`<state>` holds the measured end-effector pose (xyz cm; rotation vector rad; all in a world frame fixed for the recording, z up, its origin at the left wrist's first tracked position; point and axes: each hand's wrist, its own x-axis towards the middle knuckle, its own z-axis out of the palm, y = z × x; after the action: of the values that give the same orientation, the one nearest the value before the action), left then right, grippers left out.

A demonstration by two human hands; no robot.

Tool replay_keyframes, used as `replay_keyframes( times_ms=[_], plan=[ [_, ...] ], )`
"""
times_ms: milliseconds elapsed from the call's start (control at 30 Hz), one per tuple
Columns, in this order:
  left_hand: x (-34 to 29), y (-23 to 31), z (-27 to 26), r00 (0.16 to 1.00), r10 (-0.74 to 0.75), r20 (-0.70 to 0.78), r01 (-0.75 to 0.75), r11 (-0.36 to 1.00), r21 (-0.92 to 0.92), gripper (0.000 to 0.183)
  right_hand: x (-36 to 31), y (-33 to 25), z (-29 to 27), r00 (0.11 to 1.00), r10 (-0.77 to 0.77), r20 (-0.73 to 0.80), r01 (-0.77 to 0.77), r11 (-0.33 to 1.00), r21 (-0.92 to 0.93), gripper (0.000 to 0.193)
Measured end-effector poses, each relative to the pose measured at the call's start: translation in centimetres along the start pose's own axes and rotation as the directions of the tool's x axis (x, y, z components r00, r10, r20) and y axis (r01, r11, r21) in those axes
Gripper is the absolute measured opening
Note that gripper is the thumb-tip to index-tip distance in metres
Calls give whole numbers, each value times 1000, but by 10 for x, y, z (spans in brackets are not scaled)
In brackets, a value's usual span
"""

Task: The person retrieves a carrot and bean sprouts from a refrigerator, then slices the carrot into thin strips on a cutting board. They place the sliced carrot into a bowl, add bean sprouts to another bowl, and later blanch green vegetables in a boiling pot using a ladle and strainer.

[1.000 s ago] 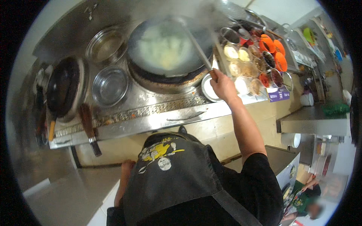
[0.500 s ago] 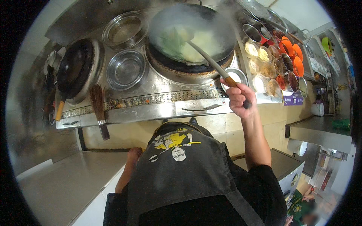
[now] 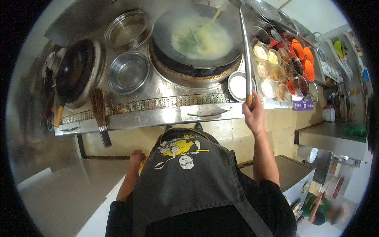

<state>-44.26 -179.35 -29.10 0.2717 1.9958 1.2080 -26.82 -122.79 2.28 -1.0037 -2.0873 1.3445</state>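
Note:
My right hand [image 3: 254,114] is wrapped round the wooden grip of a long steel-shafted ladle [image 3: 245,47]. The ladle's head is raised past the wok's far right side, partly cut off by the upper edge. Beside it, a pale yellow stream [image 3: 216,16] falls into the wok [image 3: 162,43]. Inside the wok, cloudy yellowish liquid [image 3: 215,45] and long green leafy pieces [image 3: 189,41] are bubbling under steam. My left hand [image 3: 137,157] hangs low by the left side of my apron, fingers curled. Something yellow shows next to it, and what the hand holds is hidden.
Right of the wok stand a bowl of white contents [image 3: 238,86] and several seasoning containers [image 3: 268,87]. Two metal basins [image 3: 129,73] stand left, then a second, dark wok [image 3: 75,67] and a bristle brush [image 3: 100,114]. A counter [image 3: 63,193] lies behind me; another person [image 3: 316,205] is at lower right.
My right hand has lifted the ladle out of the wok and swung its head away to the far right. A stream now falls into the wok. My left hand has shifted slightly left.

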Motion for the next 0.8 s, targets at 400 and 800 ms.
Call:
replay_keyframes(
  times_ms=[400,800],
  plan=[
    [-19,317,12,987,152,49,-146,982,-116,29,6,19,14,997,74,36,-78,988,136,23],
    [-27,436,18,926,377,28,-264,697,-667,42,-18,-130,129,747,-291,599,180,954,239,47]
  ],
)
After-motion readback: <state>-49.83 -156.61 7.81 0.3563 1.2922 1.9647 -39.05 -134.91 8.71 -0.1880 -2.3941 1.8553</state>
